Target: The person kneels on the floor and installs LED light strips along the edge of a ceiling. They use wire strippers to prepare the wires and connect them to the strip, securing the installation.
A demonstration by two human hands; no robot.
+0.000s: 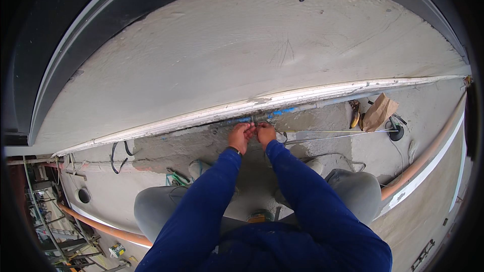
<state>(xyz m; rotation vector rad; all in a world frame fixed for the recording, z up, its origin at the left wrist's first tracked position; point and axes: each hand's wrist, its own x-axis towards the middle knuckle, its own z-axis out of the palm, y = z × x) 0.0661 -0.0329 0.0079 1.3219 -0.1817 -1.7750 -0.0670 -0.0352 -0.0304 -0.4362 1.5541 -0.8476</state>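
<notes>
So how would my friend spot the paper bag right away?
Find the long white strip below the big pale wall. Follow it right, past the right hand, to the floor just below it. The paper bag is plain tan and creased, unlike the smaller dark-and-yellow object on its left.

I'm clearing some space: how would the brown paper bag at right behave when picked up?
The brown paper bag is probably floppy, since its sides look thin and creased. Its papery surface may tear if tugged. Weight is unclear; any contents are hidden.
</notes>
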